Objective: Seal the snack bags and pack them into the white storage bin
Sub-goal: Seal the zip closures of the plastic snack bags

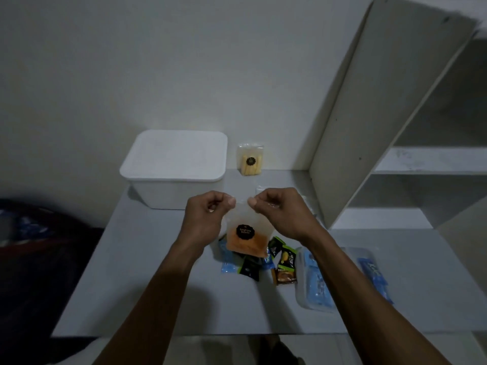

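Note:
A clear snack bag (246, 237) with orange snacks and a round black label hangs upright above the table. My left hand (208, 216) pinches its top edge at the left, my right hand (279, 212) pinches it at the right, thumbs close together. The white storage bin (174, 167) stands behind my hands at the back left with its lid on. A second clear bag (249, 160) with pale yellow sticks stands upright against the wall, right of the bin.
Several small snack sachets (266, 262), green, black, blue and brown, lie on the grey table (158, 285) under the held bag. A clear pack of blue items (319, 280) lies to the right. A white shelf unit (395, 154) rises at the right. Dark fabric (39, 246) lies left of the table.

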